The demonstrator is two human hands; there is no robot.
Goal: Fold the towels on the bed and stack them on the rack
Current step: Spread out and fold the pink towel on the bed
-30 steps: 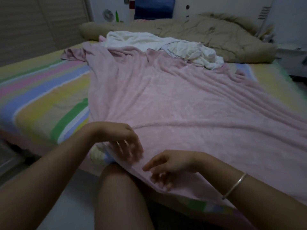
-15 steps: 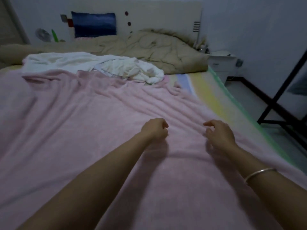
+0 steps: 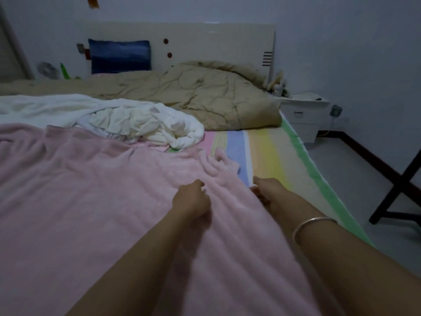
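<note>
Hands are both out at the right edge of the pink towel (image 3: 91, 201), spread flat over the bed (image 3: 323, 181). Right hand (image 3: 266, 190) has its fingers curled round that edge. Left hand (image 3: 191, 199) sits on the cloth just beside it, fingers curled, can't tell if they're pinching anything. White towel (image 3: 136, 122) lies crumpled farther up. Black rack (image 3: 391, 195) stands to the right, across open floor (image 3: 341, 179).

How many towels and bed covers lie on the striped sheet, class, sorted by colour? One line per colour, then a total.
Pink: 1, the pink towel
White: 1, the white towel heap, pieces inside unclear
Tan: 1, the tan quilt
Total: 3
</note>
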